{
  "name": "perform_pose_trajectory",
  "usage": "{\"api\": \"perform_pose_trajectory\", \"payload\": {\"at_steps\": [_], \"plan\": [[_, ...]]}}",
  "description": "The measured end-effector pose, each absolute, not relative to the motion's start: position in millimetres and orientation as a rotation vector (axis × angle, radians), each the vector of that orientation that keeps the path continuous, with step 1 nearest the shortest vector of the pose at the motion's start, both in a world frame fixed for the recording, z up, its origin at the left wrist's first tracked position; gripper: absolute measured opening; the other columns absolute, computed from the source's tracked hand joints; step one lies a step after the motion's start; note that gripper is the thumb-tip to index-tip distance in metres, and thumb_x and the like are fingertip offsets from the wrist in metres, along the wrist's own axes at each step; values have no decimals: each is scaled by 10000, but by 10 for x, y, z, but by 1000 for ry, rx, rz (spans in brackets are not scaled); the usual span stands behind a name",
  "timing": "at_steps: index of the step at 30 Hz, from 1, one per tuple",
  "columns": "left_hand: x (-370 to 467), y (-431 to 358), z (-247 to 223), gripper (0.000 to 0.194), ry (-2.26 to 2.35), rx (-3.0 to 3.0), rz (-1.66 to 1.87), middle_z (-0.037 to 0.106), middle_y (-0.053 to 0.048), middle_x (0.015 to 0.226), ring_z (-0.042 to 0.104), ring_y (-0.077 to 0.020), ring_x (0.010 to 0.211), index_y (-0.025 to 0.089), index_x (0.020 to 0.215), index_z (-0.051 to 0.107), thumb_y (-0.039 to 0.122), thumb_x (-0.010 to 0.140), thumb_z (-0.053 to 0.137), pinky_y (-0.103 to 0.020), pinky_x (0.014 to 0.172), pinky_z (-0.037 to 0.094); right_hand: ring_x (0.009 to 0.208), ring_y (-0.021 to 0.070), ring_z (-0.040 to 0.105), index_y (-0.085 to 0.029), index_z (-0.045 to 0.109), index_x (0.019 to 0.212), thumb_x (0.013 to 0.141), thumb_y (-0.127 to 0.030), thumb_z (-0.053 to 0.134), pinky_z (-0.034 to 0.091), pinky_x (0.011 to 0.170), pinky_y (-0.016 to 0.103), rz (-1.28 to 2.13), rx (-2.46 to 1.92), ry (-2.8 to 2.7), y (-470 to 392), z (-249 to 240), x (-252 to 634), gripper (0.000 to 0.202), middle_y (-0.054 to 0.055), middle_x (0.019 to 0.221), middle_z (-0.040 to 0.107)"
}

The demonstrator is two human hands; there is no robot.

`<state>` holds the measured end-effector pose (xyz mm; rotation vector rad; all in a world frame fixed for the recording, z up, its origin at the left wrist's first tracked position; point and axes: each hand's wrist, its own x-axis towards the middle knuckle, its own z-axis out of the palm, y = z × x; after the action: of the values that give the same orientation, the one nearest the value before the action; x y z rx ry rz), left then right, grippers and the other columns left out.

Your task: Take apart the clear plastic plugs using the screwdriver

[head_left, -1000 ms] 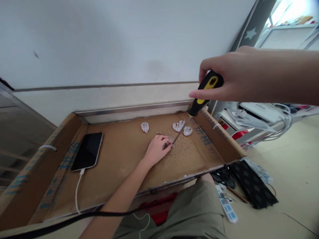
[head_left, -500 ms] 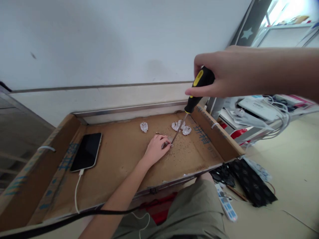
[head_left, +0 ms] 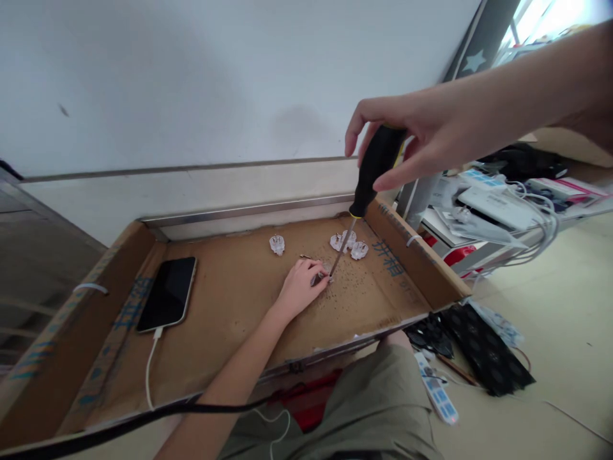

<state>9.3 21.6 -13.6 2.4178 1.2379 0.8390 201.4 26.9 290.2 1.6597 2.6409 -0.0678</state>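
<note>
My right hand (head_left: 407, 140) is around the black and yellow handle of a screwdriver (head_left: 374, 167), some fingers lifted off it. The shaft slants down and its tip meets a small clear plastic piece (head_left: 330, 277). My left hand (head_left: 304, 284) pinches that piece against the cardboard; the fingers partly cover it. Many tiny dark screws (head_left: 342, 291) are scattered around and to the right. Several clear plug-like parts lie behind, one (head_left: 276, 244) apart on the left and a cluster (head_left: 348, 241) on the right. A small metal pin (head_left: 305, 257) rests behind my left hand.
A phone (head_left: 167, 294) with a white cable lies on the left of the cardboard-lined tray (head_left: 225, 287). A black cable (head_left: 143, 418) crosses the front left. To the right stands a cluttered shelf (head_left: 498, 211); a power strip (head_left: 437, 390) and black packaging (head_left: 486, 351) are on the floor.
My right hand has turned on the screwdriver handle and its fingers have loosened and spread. The handle has rotated and shifted slightly left. My left hand stays in place.
</note>
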Motion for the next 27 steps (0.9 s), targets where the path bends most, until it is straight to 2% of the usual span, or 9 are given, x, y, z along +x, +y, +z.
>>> {"api": "perform_pose_trajectory", "payload": {"at_steps": [2, 5, 7, 12, 16, 19, 22, 24, 27], "plan": [[96, 216, -137, 92, 1235, 2416, 838, 614, -43, 1035, 512, -208, 1014, 216, 868, 640, 268, 839, 570, -371, 920, 422, 450, 74, 520, -308, 554, 1060, 632, -609, 642, 317, 391, 200, -22, 1666, 2601, 294, 2918, 2010, 531, -65, 662, 621], [98, 216, -139, 83, 1242, 2397, 839, 618, -37, 1029, 516, -207, 1009, 218, 862, 637, 264, 837, 573, -369, 917, 422, 312, 4, 331, -198, 623, 936, 582, -775, 517, 192, 384, 182, 304, 1766, 2664, 365, 2842, 2022, 686, -70, 478, 502], [94, 220, -142, 78, 1238, 2391, 846, 620, -32, 1007, 519, -203, 993, 221, 860, 636, 264, 836, 576, -362, 910, 424, 305, -26, 256, -176, 614, 983, 545, -805, 477, 148, 401, 165, 390, 1786, 2713, 435, 2788, 2035, 778, -89, 472, 469], [86, 235, -158, 73, 1240, 2404, 849, 618, -34, 997, 519, -208, 983, 218, 854, 636, 266, 827, 589, -368, 905, 423, 425, 2, 479, -209, 507, 1184, 403, -757, 561, 240, 446, 130, 172, 1653, 2631, 592, 2820, 2050, 956, -101, 630, 589], [93, 249, -169, 63, 1248, 2387, 855, 627, -38, 1007, 522, -210, 989, 206, 817, 629, 260, 820, 597, -374, 913, 424, 518, 8, 507, -193, 598, 1022, 460, -770, 524, 215, 468, 135, 377, 1706, 2692, 509, 2814, 1997, 809, -77, 607, 560], [97, 260, -172, 56, 1225, 2395, 865, 634, -36, 1017, 524, -208, 985, 202, 795, 621, 252, 814, 601, -373, 915, 427, 783, 40, 577, -186, 618, 930, 502, -715, 545, 230, 526, 154, 502, 1754, 2758, 344, 2745, 1892, 684, -59, 703, 593], [101, 262, -175, 52, 1230, 2393, 873, 637, -41, 1025, 526, -212, 988, 199, 785, 619, 243, 808, 604, -376, 912, 431, 950, 72, 561, -130, 608, 802, 524, -718, 447, 258, 592, 195, 515, 1824, 2813, 226, 2657, 1795, 670, -54, 760, 605], [103, 253, -177, 49, 1240, 2385, 871, 639, -44, 1030, 532, -215, 987, 198, 785, 620, 242, 804, 607, -380, 908, 435, 933, 60, 549, -109, 588, 786, 543, -733, 381, 261, 615, 215, 529, 1902, 2856, 188, 2601, 1792, 701, -56, 768, 596], [100, 227, -168, 53, 1237, 2385, 887, 645, -43, 1036, 539, -213, 988, 200, 803, 624, 248, 810, 602, -381, 912, 436, 804, 24, 536, -127, 583, 820, 561, -743, 429, 261, 623, 217, 583, 1990, 2844, 98, 2562, 1928, 685, -59, 732, 580]]}}
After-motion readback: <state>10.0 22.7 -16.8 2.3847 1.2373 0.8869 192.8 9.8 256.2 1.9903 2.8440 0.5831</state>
